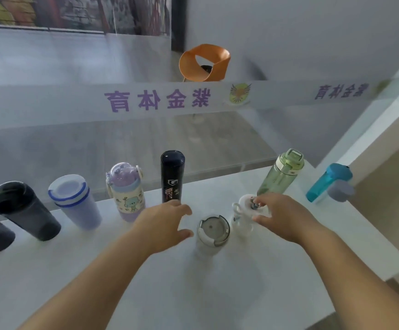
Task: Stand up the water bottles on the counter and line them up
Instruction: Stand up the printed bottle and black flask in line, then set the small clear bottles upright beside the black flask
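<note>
While your right hand point(286, 217) pinches the white bottle point(246, 215) at centre-right, the upright grey-lidded bottle point(214, 231) stands just right of your open, empty left hand point(165, 225).

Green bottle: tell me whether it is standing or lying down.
Standing. The green bottle rests on its base on the counter, flip lid on top, at the back by the glass.

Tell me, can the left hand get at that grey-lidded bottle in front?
Probably yes. The left hand hangs open right beside the grey-lidded bottle, with nothing between them; the black flask stands behind.
</note>
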Tool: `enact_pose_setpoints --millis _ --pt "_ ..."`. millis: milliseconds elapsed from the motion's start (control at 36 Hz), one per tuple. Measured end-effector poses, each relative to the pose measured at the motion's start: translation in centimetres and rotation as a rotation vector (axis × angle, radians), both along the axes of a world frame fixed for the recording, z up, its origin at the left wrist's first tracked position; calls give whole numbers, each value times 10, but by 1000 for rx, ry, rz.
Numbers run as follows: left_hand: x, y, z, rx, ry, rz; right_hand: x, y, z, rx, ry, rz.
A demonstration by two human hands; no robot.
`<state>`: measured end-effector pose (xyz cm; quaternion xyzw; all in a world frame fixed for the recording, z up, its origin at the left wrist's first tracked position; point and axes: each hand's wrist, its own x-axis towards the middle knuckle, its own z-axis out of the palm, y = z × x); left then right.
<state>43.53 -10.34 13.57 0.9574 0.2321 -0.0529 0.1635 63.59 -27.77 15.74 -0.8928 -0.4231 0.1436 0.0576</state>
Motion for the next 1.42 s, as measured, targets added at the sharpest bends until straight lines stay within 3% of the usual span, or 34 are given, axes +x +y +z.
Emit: enact_pose_setpoints --millis 306,528,722,972,1417 --pt "69 -37 -9 -82 62 31 63 -13 -29 0 -37 163" --pt "99 -58 -20 -17 191 155 98 8 -55 -20 18 415" --pt "98 -73 -29 -1 189 309 111 26 -69 -104 48 546" --pt "100 -75 -31 -65 214 407 115 38 -71 -180 61 609" --pt "137 -32 -31 14 199 340 130 61 -69 -168 72 556"
